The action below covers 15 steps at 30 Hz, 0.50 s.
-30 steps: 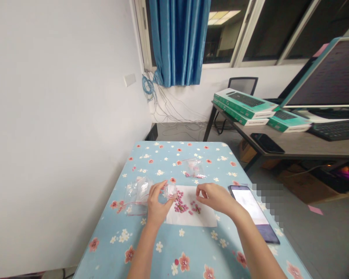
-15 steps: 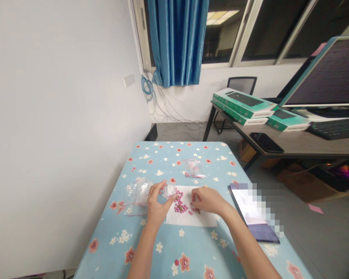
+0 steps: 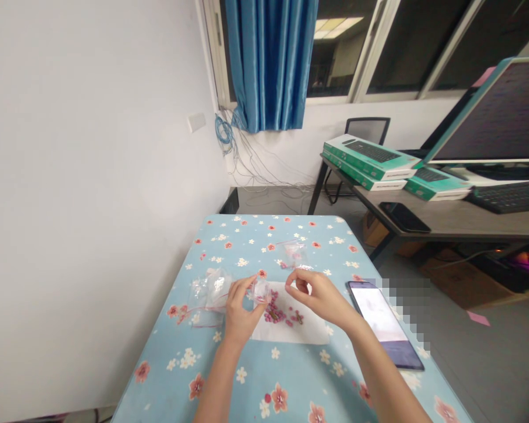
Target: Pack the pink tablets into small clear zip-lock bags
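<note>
Between the thumb and fingers of my left hand [image 3: 241,305] is a small clear plastic bag [image 3: 261,291], held up over the left edge of a white paper sheet [image 3: 308,335]. A little to its right, my right hand [image 3: 315,294] hovers above the sheet with thumb and forefinger pinched together. Whatever they may hold is too small to make out. Pink beads [image 3: 273,312] lie in a cluster on the paper, with a few more to the right beside a small gold-brown piece [image 3: 300,319].
Clear plastic bags [image 3: 218,289] lie left of my left hand, and another clear bag with pink bits [image 3: 294,254] lies beyond the paper. A phone [image 3: 381,317] rests near the right edge of the flowered table [image 3: 247,241]. Keyboard boxes [image 3: 365,158] sit on the desk.
My right hand has lifted from the beads at the paper's right and moved slightly up and away. The bag in my left hand has shifted a little to the right.
</note>
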Available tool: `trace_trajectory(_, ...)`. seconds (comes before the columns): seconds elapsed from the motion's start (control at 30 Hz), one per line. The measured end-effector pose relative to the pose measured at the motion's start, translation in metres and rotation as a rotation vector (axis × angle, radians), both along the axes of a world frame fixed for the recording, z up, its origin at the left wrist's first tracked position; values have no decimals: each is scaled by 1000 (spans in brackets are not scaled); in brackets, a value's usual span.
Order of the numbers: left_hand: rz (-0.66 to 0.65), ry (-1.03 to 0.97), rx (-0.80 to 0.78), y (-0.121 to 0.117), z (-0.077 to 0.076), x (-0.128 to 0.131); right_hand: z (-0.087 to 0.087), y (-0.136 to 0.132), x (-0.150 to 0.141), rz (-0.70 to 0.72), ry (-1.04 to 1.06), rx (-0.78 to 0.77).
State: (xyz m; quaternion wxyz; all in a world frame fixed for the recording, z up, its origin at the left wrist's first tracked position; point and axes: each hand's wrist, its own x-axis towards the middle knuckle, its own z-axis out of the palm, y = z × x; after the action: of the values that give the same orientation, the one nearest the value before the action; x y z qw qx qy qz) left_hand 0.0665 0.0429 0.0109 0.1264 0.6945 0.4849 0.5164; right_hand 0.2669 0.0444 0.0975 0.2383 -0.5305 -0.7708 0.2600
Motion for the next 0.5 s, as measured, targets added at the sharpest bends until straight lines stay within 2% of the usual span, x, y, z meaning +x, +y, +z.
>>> trace_trajectory(0.17, -27, 2, -3, 0, -3, 0, 2, -8, -19, 58, 117, 87)
trace_trajectory(0.5, -26, -20, -2, -3, 0, 3, -17, -8, -35, 112, 98, 117)
